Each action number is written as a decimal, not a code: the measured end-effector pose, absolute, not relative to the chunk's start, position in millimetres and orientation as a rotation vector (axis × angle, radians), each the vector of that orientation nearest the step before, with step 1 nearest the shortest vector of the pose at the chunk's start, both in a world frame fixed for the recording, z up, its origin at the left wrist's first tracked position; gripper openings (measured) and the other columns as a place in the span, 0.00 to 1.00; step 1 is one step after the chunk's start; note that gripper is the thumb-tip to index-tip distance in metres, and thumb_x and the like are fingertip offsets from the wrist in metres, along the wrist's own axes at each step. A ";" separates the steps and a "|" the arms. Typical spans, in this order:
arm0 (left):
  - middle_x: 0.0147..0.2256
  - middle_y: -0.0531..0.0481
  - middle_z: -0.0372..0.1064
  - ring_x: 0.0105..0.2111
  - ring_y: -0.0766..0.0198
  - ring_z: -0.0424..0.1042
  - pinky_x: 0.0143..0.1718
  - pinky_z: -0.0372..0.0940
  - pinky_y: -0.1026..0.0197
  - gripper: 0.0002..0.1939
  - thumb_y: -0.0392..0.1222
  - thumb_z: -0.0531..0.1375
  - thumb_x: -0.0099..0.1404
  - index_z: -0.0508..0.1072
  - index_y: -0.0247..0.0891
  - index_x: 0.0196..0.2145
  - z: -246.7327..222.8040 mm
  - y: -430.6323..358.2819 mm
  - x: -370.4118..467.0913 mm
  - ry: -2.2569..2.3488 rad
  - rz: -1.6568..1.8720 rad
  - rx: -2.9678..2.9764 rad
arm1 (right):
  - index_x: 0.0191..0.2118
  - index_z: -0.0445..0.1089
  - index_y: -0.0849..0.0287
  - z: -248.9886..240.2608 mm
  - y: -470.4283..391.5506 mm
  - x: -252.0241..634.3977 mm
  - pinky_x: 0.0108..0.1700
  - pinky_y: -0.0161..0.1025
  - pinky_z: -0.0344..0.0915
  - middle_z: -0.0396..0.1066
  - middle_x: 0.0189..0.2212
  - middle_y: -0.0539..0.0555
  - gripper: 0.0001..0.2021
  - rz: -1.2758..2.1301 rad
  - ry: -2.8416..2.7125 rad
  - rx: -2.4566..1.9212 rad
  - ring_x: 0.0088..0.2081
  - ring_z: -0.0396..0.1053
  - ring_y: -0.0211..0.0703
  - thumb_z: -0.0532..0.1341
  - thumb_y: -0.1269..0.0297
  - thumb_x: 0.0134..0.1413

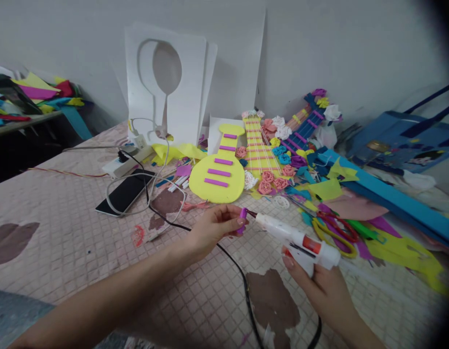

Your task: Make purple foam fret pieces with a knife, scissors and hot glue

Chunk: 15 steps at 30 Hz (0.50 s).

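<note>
My left hand (219,224) pinches a small purple strip (242,220) between thumb and fingers. A white hot glue gun (289,236) is gripped in my right hand (320,286), its dark nozzle touching or nearly touching the strip. Just beyond lies a yellow guitar-shaped cutout (217,182) with several purple bars across its neck and body. To its right, a second yellow guitar piece (258,145) has strings and rolled paper flowers (270,183) around it. Behind that leans a dark blue guitar piece (304,128) with purple bars.
A black phone (126,194) and a white power strip (122,165) with tangled cables lie left. The gun's black cord (237,266) crosses the table in front. Scissors (335,237) and paper scraps (402,252) cover the right side, near a blue bag (402,135). White boards (195,72) lean on the wall.
</note>
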<state>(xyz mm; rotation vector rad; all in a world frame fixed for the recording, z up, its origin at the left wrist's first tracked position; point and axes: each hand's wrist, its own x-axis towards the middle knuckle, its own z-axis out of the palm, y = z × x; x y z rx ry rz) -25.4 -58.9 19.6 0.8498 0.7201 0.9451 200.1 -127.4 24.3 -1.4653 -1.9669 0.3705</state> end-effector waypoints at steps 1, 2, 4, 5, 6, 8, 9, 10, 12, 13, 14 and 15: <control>0.31 0.51 0.67 0.28 0.71 0.66 0.33 0.61 0.64 0.16 0.44 0.69 0.50 0.71 0.33 0.34 20.0 -59.1 -25.4 0.719 0.947 0.846 | 0.37 0.67 0.54 23.9 -127.4 199.7 0.31 0.35 0.68 0.73 0.32 0.52 0.07 0.367 -1.969 -1.470 0.33 0.72 0.44 0.56 0.58 0.57; 0.31 0.51 0.67 0.28 0.71 0.66 0.33 0.62 0.64 0.16 0.43 0.69 0.50 0.71 0.33 0.33 20.2 -59.1 -25.5 0.716 0.950 0.844 | 0.37 0.67 0.54 23.4 -127.5 199.5 0.30 0.34 0.68 0.73 0.32 0.52 0.07 0.365 -1.972 -1.472 0.32 0.72 0.44 0.56 0.58 0.57; 0.31 0.51 0.67 0.28 0.71 0.66 0.33 0.62 0.65 0.16 0.43 0.69 0.50 0.71 0.33 0.33 20.2 -58.9 -25.7 0.703 0.955 0.845 | 0.37 0.66 0.54 22.6 -127.6 199.5 0.30 0.34 0.67 0.73 0.30 0.51 0.07 0.362 -1.979 -1.471 0.32 0.72 0.44 0.55 0.58 0.57; 0.31 0.51 0.67 0.28 0.71 0.66 0.33 0.61 0.65 0.16 0.43 0.69 0.50 0.71 0.32 0.33 19.9 -58.6 -25.7 0.696 0.955 0.850 | 0.37 0.66 0.54 22.3 -127.5 199.8 0.30 0.34 0.67 0.73 0.30 0.51 0.07 0.362 -1.980 -1.471 0.32 0.71 0.44 0.55 0.58 0.57; 0.31 0.51 0.67 0.28 0.71 0.66 0.32 0.61 0.65 0.16 0.44 0.69 0.50 0.71 0.32 0.33 19.6 -58.4 -25.8 0.688 0.953 0.856 | 0.37 0.66 0.54 22.1 -127.4 200.1 0.31 0.35 0.67 0.73 0.29 0.51 0.07 0.363 -1.975 -1.475 0.32 0.71 0.44 0.56 0.58 0.57; 0.30 0.51 0.66 0.28 0.71 0.66 0.31 0.61 0.65 0.17 0.44 0.69 0.50 0.71 0.32 0.33 19.0 -58.0 -25.7 0.680 0.947 0.867 | 0.37 0.66 0.54 22.2 -127.1 200.7 0.31 0.35 0.67 0.73 0.30 0.51 0.07 0.367 -1.961 -1.485 0.32 0.71 0.44 0.56 0.58 0.57; 0.30 0.51 0.66 0.28 0.71 0.65 0.31 0.61 0.65 0.17 0.44 0.69 0.49 0.71 0.32 0.33 18.9 -57.9 -25.6 0.680 0.945 0.868 | 0.37 0.66 0.54 22.3 -127.0 201.0 0.31 0.35 0.67 0.73 0.30 0.51 0.07 0.371 -1.958 -1.488 0.33 0.72 0.45 0.56 0.58 0.57; 0.30 0.51 0.66 0.28 0.71 0.65 0.31 0.61 0.65 0.17 0.45 0.69 0.49 0.71 0.32 0.33 18.9 -57.9 -25.4 0.680 0.944 0.867 | 0.37 0.66 0.54 22.5 -127.0 201.2 0.31 0.35 0.67 0.73 0.30 0.51 0.07 0.374 -1.960 -1.488 0.33 0.72 0.45 0.56 0.58 0.57; 0.30 0.51 0.67 0.28 0.70 0.65 0.31 0.61 0.65 0.17 0.45 0.69 0.49 0.71 0.32 0.33 19.2 -58.1 -25.2 0.684 0.952 0.861 | 0.37 0.66 0.54 22.8 -127.3 201.6 0.32 0.35 0.67 0.73 0.30 0.51 0.07 0.368 -1.972 -1.482 0.33 0.72 0.45 0.56 0.58 0.57; 0.30 0.51 0.67 0.28 0.70 0.65 0.31 0.61 0.65 0.17 0.45 0.69 0.49 0.71 0.33 0.33 19.2 -58.2 -25.2 0.688 0.956 0.859 | 0.36 0.66 0.54 22.9 -127.7 201.9 0.32 0.35 0.67 0.72 0.29 0.51 0.07 0.361 -1.979 -1.479 0.33 0.72 0.45 0.56 0.58 0.57; 0.30 0.50 0.67 0.28 0.70 0.65 0.32 0.61 0.65 0.17 0.45 0.69 0.48 0.71 0.33 0.33 19.1 -58.3 -25.2 0.693 0.959 0.858 | 0.36 0.65 0.54 23.0 -128.3 202.2 0.31 0.35 0.67 0.72 0.29 0.50 0.06 0.352 -1.984 -1.475 0.32 0.71 0.44 0.55 0.58 0.57; 0.31 0.50 0.67 0.28 0.70 0.65 0.32 0.61 0.65 0.17 0.45 0.69 0.49 0.71 0.33 0.32 18.9 -58.3 -25.3 0.697 0.960 0.860 | 0.36 0.65 0.54 23.0 -128.8 202.6 0.31 0.35 0.67 0.72 0.28 0.50 0.06 0.344 -1.988 -1.469 0.31 0.71 0.43 0.55 0.58 0.57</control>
